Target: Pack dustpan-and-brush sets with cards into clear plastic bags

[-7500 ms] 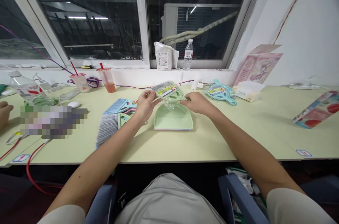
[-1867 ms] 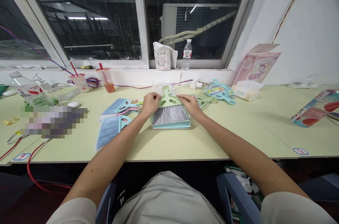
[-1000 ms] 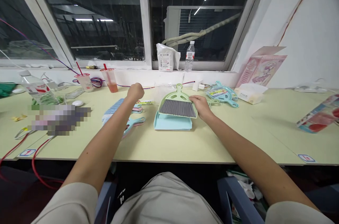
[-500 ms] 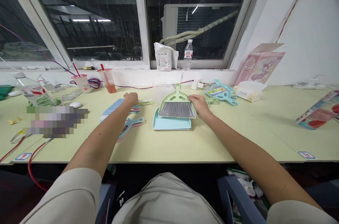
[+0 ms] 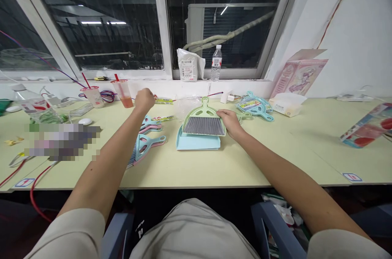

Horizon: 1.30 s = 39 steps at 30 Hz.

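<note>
My right hand (image 5: 230, 123) grips the right edge of a light green dustpan (image 5: 205, 103), with a grey-bristled brush (image 5: 204, 126) lying in it. The green set rests over a light blue dustpan (image 5: 198, 143). My left hand (image 5: 145, 99) is closed in a fist farther back on the left; what it holds, if anything, is hidden. A yellow-green strip (image 5: 163, 101) shows just right of it. Below, blue and pink brush handles (image 5: 150, 123) lie near a second blue and pink set (image 5: 143, 146), partly covered by my left forearm.
Two cups with red straws (image 5: 123, 93), a large bottle (image 5: 35, 106) and cables are at the left. Behind stand a white package (image 5: 188, 65) and a water bottle (image 5: 216, 63). Blue dustpans (image 5: 259, 108), a tissue pack (image 5: 288, 104) and a pink box (image 5: 301, 73) are at the right.
My left hand has moved back and slightly left. The blue bristles seen beside it are now out of sight, and a second yellow-green strip shows near it. My right hand keeps its grip.
</note>
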Tool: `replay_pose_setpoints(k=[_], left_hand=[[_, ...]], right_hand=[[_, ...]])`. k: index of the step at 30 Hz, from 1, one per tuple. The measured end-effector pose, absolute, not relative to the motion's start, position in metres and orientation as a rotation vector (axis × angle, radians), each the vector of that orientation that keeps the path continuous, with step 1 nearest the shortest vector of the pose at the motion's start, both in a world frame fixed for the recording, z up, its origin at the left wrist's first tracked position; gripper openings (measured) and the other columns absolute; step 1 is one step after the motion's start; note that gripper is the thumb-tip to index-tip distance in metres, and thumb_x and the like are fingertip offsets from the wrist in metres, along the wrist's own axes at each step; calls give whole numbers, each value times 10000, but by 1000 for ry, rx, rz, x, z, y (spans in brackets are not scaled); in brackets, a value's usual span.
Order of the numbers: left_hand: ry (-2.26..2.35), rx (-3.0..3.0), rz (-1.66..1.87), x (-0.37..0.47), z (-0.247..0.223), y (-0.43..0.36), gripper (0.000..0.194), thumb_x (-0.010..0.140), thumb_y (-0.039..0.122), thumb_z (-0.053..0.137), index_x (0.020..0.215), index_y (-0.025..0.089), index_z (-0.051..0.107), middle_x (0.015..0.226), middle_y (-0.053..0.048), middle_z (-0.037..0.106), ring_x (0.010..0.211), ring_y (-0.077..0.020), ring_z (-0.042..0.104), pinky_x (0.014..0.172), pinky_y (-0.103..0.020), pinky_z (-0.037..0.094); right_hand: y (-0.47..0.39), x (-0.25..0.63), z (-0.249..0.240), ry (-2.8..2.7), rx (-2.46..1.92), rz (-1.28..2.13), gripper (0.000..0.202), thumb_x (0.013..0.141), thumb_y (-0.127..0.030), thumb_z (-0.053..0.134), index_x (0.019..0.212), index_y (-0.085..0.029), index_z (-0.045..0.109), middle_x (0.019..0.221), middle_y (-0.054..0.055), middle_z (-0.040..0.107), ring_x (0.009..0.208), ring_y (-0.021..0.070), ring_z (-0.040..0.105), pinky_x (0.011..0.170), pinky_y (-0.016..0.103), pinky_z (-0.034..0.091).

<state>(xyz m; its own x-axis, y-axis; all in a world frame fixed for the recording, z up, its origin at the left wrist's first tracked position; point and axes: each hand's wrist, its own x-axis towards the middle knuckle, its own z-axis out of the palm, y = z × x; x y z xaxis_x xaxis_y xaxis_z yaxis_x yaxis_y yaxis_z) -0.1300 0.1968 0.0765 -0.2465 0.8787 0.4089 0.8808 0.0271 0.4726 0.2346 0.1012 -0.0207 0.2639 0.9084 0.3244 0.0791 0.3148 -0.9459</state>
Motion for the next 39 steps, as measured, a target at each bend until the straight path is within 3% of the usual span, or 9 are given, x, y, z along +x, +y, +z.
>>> replay_pose_setpoints(k=[3, 8, 15, 19, 25, 39], left_hand=[[-2075, -2055, -1505, -116, 111, 168, 178, 828, 276, 673, 941, 150, 728, 834, -112, 713, 779, -240, 689, 739, -353, 538], [-1928, -2573, -1953, -59, 122, 114, 203, 808, 302, 728, 912, 127, 738, 739, -70, 675, 635, -134, 633, 639, -278, 520], [-2078, -2778, -1467, -7, 67, 84, 134, 727, 279, 748, 739, 146, 755, 584, -42, 657, 576, -139, 589, 546, -249, 424], [-2027, -2698, -1210, -9, 53, 84, 128, 718, 294, 746, 740, 170, 772, 633, -41, 701, 616, -163, 609, 570, -267, 432], [-1891, -2678, -1187, -12, 47, 89, 120, 733, 290, 740, 772, 190, 794, 774, -62, 764, 749, -198, 679, 609, -268, 459], [-1896, -2673, -1147, -13, 46, 89, 145, 745, 330, 756, 779, 201, 811, 773, -59, 773, 735, -200, 673, 617, -278, 458]], right_hand=[[102, 234, -23, -1153, -1116, 760, 192, 686, -379, 709, 723, -195, 746, 825, 18, 709, 858, 214, 602, 783, 310, 428], [103, 234, -25, -1107, -1137, 781, 186, 681, -370, 714, 743, -199, 754, 870, 20, 731, 917, 223, 620, 808, 308, 443], [102, 233, -25, -1050, -1067, 918, 189, 632, -372, 737, 719, -204, 726, 793, 23, 734, 875, 238, 657, 779, 323, 484], [102, 233, -24, -999, -1063, 966, 213, 620, -375, 769, 733, -200, 725, 750, 28, 717, 859, 245, 674, 763, 325, 500], [100, 231, -22, -978, -1051, 964, 203, 595, -337, 775, 730, -196, 720, 823, 37, 731, 901, 249, 676, 799, 332, 507], [99, 230, -22, -981, -996, 1001, 211, 593, -334, 783, 732, -192, 710, 809, 24, 719, 826, 221, 672, 766, 321, 504]])
